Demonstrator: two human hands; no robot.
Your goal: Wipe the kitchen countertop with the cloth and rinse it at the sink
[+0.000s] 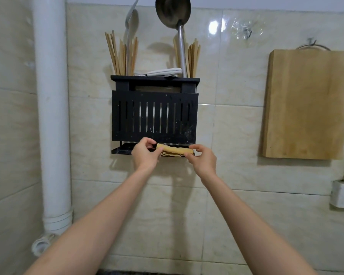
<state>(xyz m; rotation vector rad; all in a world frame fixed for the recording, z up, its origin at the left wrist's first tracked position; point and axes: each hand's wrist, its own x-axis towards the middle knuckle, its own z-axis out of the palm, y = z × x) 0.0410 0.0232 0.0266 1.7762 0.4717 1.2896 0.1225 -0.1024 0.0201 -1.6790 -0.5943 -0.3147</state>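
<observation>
Cloth: we've got the yellowish cloth folded up into a long roll, sitting along the front edge of the little bottom shelf of the black wall rack, just under the slotted front panel.
Left hand: our left hand is at the cloth's left end, thumb and fingertips pinched on it.
Right hand: our right hand has the right end, fingers curled over the top and thumb underneath, so pinching it too.
Arms: both bare forearms reach up from the bottom corners toward the rack.
Rack top: chopsticks stand bunched at the left end, another bunch at the right, with a flat metal spatula on the left and a steel ladle on the right, bowl up. Something white lies flat between them, we can't tell what.
Wall: beige tiles, kinda shiny.
Left of rack: a white pipe runs down the wall, well apart from the rack.
Right of rack: a wooden cutting board hangs from a wire hook, and a white socket box sits below it near the right edge.
</observation>
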